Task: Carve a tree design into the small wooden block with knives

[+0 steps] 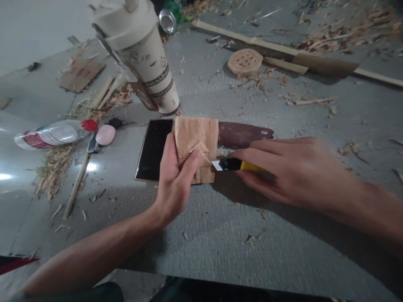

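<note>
My left hand (pixel 179 176) grips a pale carved wood block (pixel 198 130), its thumb pressed on a raised, pointed part of the carving. In my right hand (pixel 283 167) is a yellow and black utility knife (pixel 231 164), fingers wrapped round its handle. The knife's short blade points left and meets the block's lower right side, or lies just beside it; which one I cannot tell. Partly behind the block and my left hand lies a black smartphone (pixel 154 147). A dark brown, rounded long piece (pixel 245 134) extends to the right from behind the block.
A tall tumbler (pixel 151 54) stands behind the phone, near a green can (pixel 168 19). To the left lie a plastic bottle (pixel 59 133), a pink rounded object (pixel 105 135) and a thin stick (pixel 77 184). A carved wooden disc (pixel 244 62) and long strips lie at the back, among shavings.
</note>
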Available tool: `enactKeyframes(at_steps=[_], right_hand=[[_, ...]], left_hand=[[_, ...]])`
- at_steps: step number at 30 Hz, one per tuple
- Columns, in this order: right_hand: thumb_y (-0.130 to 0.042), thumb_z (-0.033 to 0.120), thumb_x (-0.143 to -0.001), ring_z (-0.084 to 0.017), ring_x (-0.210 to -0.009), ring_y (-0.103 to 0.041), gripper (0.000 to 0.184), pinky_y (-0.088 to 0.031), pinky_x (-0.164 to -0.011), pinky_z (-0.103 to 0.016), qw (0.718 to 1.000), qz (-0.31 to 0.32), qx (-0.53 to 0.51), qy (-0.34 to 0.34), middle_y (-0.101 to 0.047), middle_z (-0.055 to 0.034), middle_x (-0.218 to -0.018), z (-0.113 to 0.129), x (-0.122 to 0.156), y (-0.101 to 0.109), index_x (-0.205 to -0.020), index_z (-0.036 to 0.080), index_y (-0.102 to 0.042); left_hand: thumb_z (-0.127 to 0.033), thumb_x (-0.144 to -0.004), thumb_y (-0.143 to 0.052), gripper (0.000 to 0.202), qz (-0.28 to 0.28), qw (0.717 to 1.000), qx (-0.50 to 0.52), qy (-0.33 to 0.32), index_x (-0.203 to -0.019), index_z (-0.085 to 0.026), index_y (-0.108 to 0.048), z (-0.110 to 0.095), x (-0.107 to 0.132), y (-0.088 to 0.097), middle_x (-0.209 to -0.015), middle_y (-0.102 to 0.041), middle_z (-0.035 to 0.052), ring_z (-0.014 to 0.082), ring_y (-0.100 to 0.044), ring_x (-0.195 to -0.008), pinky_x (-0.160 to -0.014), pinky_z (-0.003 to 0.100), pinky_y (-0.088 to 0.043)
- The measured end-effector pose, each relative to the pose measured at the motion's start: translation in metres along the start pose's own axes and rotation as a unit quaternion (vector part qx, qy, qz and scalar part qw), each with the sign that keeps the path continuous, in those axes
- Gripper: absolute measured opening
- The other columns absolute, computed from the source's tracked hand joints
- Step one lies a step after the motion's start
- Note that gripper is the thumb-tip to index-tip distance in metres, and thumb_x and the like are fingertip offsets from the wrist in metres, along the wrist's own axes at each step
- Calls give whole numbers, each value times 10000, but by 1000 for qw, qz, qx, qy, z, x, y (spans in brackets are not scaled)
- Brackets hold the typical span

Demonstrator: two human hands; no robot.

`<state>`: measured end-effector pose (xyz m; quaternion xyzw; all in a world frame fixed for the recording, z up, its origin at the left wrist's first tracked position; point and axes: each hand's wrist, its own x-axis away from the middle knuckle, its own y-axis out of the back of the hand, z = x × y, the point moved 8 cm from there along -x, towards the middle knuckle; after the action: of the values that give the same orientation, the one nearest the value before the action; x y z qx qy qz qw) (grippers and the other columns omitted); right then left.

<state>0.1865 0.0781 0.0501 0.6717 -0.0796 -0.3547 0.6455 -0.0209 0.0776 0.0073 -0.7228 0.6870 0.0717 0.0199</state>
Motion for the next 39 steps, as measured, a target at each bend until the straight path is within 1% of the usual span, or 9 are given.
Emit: enactKeyframes(at_steps=[4,9,15,19,26,31,33,36,39], right_hand=[[-446,392,-1231,-207,-764,-714,362,-365,-610,-391,1000,13,-12,-19,-801,-18,-904,-3,2,-4,-1153,270,-778],[-466,367,-1233,-193,-727,-718,349,-337,-581,-377,1000,17,-5,6,-792,-13,-900,2,-1,0,-1140,227,-772],[-518,292,-1206,-210,-772,-738,279,-401,-654,-380,999,-15,46,5,-768,-8,-893,8,-4,6,-1088,217,-760],[-560,290,-1198,-202,-777,-737,262,-428,-682,-381,997,-29,77,-5,-747,-7,-867,11,-5,9,-1069,220,-777],[-561,296,-1194,-206,-753,-725,278,-464,-675,-371,994,-27,105,-33,-778,-15,-882,11,-6,15,-1109,234,-819],[-592,341,-1185,-197,-675,-696,289,-342,-565,-380,989,-65,123,-57,-849,-25,-920,-4,-6,22,-1087,237,-844],[-588,340,-1182,-199,-670,-697,299,-334,-561,-383,990,-66,118,-48,-857,-28,-921,-6,-7,21,-1071,237,-846],[-567,317,-1180,-202,-692,-713,303,-350,-566,-385,992,-56,109,-40,-864,-32,-953,-6,-7,18,-1080,230,-839],[-569,319,-1182,-200,-724,-723,290,-389,-592,-378,993,-47,102,-30,-854,-29,-961,-2,-6,17,-1089,221,-826]], left_hand=[[-518,-1143,-746,341,-11,1000,-14,7,-1359,-257,-702,0,-1,2,-1248,-733,74,274,-726,-1140,-1066,466,-652],[-543,-1138,-736,352,-13,998,-56,-37,-1330,-250,-701,-8,-2,2,-1201,-754,65,266,-722,-1085,-985,434,-644],[-473,-1161,-715,247,-24,992,-99,-69,-1281,-259,-687,-11,-2,5,-1122,-724,38,231,-690,-992,-898,379,-613],[-499,-1171,-705,280,-15,992,-97,-74,-1312,-259,-679,-12,-4,4,-1151,-733,39,229,-706,-1012,-917,375,-621],[-487,-1156,-740,281,-21,997,-57,-47,-1315,-257,-711,-13,-5,4,-1181,-754,46,237,-723,-1057,-983,391,-633],[-518,-1155,-718,321,15,998,22,55,-1361,-273,-701,3,1,-6,-1210,-770,81,325,-776,-1246,-1081,494,-688],[-546,-1143,-731,360,17,995,55,86,-1386,-286,-678,7,3,-10,-1177,-763,77,305,-804,-1119,-966,471,-732],[-586,-1115,-763,405,15,990,90,112,-1383,-303,-651,8,5,-13,-1150,-739,62,221,-773,-835,-707,371,-726],[-577,-1110,-773,397,6,989,96,113,-1368,-299,-656,7,5,-12,-1195,-720,72,206,-757,-817,-648,345,-716]])
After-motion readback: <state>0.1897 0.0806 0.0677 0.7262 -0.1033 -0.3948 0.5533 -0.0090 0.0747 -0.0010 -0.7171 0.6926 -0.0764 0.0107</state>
